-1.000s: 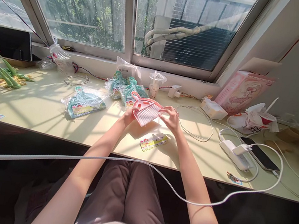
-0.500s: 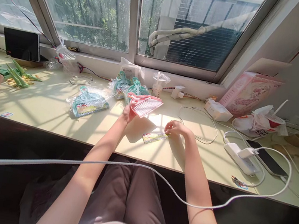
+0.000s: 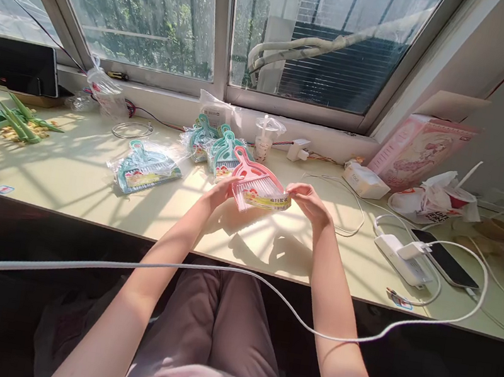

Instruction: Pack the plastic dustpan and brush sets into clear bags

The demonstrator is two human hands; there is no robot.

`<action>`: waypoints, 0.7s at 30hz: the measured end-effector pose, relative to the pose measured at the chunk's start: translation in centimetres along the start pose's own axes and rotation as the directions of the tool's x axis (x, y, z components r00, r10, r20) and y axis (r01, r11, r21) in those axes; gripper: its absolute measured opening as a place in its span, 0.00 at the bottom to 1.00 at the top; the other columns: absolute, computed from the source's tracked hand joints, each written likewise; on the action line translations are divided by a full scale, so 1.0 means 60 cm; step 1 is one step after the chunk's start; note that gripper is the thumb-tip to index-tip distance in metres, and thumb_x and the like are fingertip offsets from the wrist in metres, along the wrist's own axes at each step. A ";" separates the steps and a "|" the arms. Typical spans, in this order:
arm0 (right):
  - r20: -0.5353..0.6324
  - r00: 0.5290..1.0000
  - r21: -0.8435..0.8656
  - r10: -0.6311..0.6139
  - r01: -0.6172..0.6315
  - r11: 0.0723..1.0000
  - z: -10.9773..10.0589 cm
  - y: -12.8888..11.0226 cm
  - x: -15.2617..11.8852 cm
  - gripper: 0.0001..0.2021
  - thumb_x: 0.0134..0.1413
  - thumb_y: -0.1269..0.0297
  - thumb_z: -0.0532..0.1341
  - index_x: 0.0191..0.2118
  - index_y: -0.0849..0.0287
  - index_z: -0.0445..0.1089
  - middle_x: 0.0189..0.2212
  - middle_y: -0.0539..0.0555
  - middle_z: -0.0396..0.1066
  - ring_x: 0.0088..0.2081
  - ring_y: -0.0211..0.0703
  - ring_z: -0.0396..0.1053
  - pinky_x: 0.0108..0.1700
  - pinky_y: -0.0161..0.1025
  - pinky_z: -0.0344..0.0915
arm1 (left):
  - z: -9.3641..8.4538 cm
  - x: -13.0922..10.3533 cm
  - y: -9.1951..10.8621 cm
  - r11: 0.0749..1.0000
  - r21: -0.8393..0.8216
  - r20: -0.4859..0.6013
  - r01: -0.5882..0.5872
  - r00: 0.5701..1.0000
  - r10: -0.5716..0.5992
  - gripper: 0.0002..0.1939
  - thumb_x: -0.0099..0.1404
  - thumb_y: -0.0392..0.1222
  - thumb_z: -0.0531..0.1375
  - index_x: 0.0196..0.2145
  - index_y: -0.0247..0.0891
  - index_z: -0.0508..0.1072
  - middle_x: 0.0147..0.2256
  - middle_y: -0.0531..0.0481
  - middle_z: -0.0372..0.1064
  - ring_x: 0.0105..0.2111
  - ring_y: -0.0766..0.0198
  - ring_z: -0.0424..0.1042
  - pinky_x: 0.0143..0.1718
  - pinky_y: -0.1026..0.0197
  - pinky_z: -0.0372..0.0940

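Sunlit table (image 3: pixel 75 186) | left hand (image 3: pixel 222 190) grips dustpan (image 3: pixel 255 166) | right hand (image 3: pixel 310 201) pinches card (image 3: pixel 273 201) across brush (image 3: pixel 256 184) | apparently positioning card; needs steady hold

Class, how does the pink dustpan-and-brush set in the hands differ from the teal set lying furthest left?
Pose: the left hand holds the pink set above the table; the teal set lies on it.
Wrapping: the pink set looks unwrapped; the teal set is in clear plastic.
Colour: one pink, one teal.
Shared: each has a printed card.
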State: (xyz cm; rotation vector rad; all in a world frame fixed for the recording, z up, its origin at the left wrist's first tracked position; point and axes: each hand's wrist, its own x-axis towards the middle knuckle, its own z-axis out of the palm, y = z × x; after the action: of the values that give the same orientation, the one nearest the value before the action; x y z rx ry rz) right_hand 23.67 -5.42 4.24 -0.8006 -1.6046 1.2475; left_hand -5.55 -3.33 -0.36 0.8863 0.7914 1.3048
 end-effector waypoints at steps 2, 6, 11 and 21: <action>-0.003 1.000 -0.005 -0.005 0.005 1.000 0.019 0.008 0.007 0.18 0.38 0.46 0.79 0.30 0.54 0.82 0.31 0.54 0.79 0.37 0.48 0.74 0.43 0.43 0.70 | 0.005 -0.003 -0.007 0.997 0.071 0.042 0.037 0.998 -0.040 0.20 0.59 0.40 0.71 0.50 0.37 0.82 0.43 0.39 0.84 0.55 0.37 0.79 0.57 0.43 0.74; -0.046 0.999 -0.213 -0.022 0.012 0.977 0.042 0.026 0.022 0.16 0.46 0.50 0.75 0.35 0.57 0.84 0.36 0.57 0.83 0.38 0.48 0.76 0.42 0.42 0.71 | 0.015 -0.009 -0.010 0.977 0.210 0.189 0.028 0.980 -0.069 0.26 0.62 0.49 0.70 0.57 0.43 0.79 0.51 0.42 0.82 0.56 0.43 0.78 0.60 0.43 0.73; -0.262 0.955 -0.489 -0.138 -0.008 0.872 0.033 0.047 0.035 0.07 0.50 0.60 0.70 0.33 0.56 0.83 0.34 0.55 0.83 0.34 0.47 0.76 0.40 0.41 0.70 | 0.021 -0.018 0.003 0.948 0.319 0.242 0.017 0.965 -0.099 0.30 0.62 0.53 0.69 0.59 0.41 0.77 0.55 0.39 0.80 0.58 0.43 0.77 0.63 0.39 0.71; -0.324 0.938 -0.582 -0.122 -0.097 0.807 0.044 0.065 0.037 0.05 0.53 0.65 0.66 0.33 0.57 0.80 0.32 0.54 0.81 0.34 0.47 0.76 0.42 0.41 0.70 | 0.026 -0.034 0.010 0.934 0.352 0.275 -0.065 0.961 -0.037 0.43 0.50 0.40 0.74 0.64 0.40 0.70 0.52 0.41 0.80 0.51 0.51 0.80 0.55 0.49 0.74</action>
State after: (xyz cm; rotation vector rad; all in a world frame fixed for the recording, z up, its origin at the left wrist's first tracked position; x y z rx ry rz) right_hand 20.23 -3.31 0.96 -1.3161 -1.7025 0.5219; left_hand -4.66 -5.46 0.92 1.3386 0.8127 1.0306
